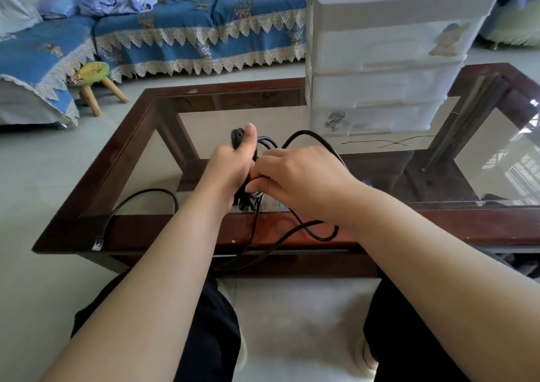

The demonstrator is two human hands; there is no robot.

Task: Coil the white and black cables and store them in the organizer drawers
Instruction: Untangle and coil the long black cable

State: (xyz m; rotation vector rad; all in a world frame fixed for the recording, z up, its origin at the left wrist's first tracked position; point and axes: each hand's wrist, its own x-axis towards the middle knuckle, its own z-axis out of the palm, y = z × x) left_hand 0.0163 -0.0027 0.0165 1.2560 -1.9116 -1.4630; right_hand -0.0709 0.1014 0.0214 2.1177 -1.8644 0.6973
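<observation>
My left hand point(230, 165) grips a bundle of black cable point(304, 226) above the glass-topped table point(122, 229), thumb up against the plug end. Close beside it, my right hand point(295, 177) pinches a strand of the same cable. Loose loops hang below both hands and over the table's front edge. Another black cable end with a clear connector point(98, 242) lies on the left of the table frame. The white organizer drawers point(380, 86) stand on the table behind my right hand, all closed. No white cable is visible.
A blue-covered sofa point(181, 30) with clothes on it runs along the back. A small wooden stool point(92, 80) stands on the tiled floor to the left. My knees in dark trousers sit below the table's front edge.
</observation>
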